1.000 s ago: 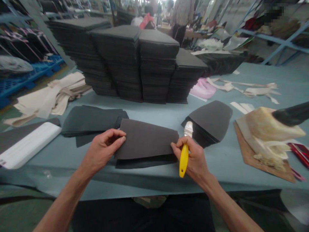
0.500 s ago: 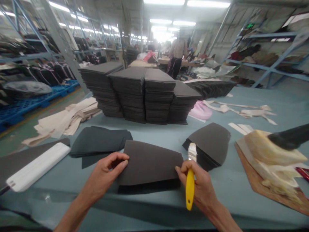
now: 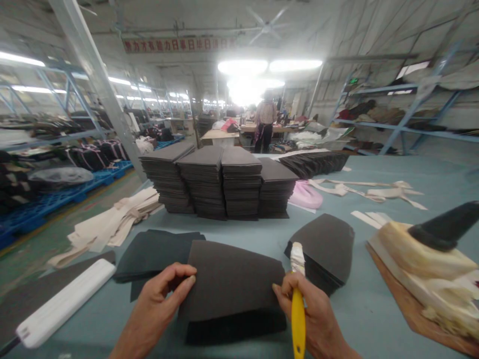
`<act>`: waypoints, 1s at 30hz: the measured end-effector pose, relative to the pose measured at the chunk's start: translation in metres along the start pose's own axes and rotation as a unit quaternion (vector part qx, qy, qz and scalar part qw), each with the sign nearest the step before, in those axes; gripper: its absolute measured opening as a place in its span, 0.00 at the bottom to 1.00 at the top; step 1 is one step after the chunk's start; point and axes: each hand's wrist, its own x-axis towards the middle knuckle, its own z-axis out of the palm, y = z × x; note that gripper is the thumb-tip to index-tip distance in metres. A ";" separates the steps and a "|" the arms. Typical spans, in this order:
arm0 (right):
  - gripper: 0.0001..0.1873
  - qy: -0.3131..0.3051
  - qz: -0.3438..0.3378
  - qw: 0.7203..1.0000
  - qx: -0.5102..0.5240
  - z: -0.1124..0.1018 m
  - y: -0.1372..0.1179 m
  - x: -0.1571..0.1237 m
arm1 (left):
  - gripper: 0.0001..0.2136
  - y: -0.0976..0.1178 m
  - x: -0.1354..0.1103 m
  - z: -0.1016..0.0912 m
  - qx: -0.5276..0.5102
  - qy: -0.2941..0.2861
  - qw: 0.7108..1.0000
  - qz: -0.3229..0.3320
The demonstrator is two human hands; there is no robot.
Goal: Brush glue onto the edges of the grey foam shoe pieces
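A dark grey tapered sheet (image 3: pixel 232 284) is held between my two hands, above another dark piece (image 3: pixel 235 326) near the front of the table. My left hand (image 3: pixel 159 299) pinches its left edge between thumb and fingers. At the right edge, my right hand (image 3: pixel 310 304) grips the sheet's corner and also holds a brush with a yellow handle (image 3: pixel 298 319), its whitish, crusted bristle end pointing up. Just beyond that brush lies a small stack of dark grey pieces (image 3: pixel 325 244). Behind my left hand rests a pile of darker, greenish-black pieces (image 3: pixel 157 252).
Tall stacks of dark sheets (image 3: pixel 204 184) stand across the table's middle. A white power strip (image 3: pixel 67 301) lies at left, near cream fabric strips (image 3: pixel 108 224). At right sits a yellowish glue-crusted block (image 3: pixel 411 254) on a brown board (image 3: pixel 407 309). A person (image 3: pixel 265 122) stands far back.
The view has tilted upward, so the table sits lower in the picture. The sheet's front edge appears raised further from the dark piece below. Both hands keep their hold.
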 end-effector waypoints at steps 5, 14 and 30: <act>0.15 -0.003 0.006 1.000 -0.002 -0.001 -0.004 -0.003 | 0.17 -0.003 0.001 -0.002 0.001 -0.014 1.000 0.006; 0.14 -0.015 0.036 0.999 0.012 -0.003 -0.005 -0.005 | 0.17 -0.010 -0.003 -0.001 -0.002 -0.026 1.000 -0.001; 0.12 -0.043 0.119 0.992 0.030 -0.003 -0.003 -0.009 | 0.21 -0.004 -0.008 0.012 -0.013 -0.034 0.998 -0.043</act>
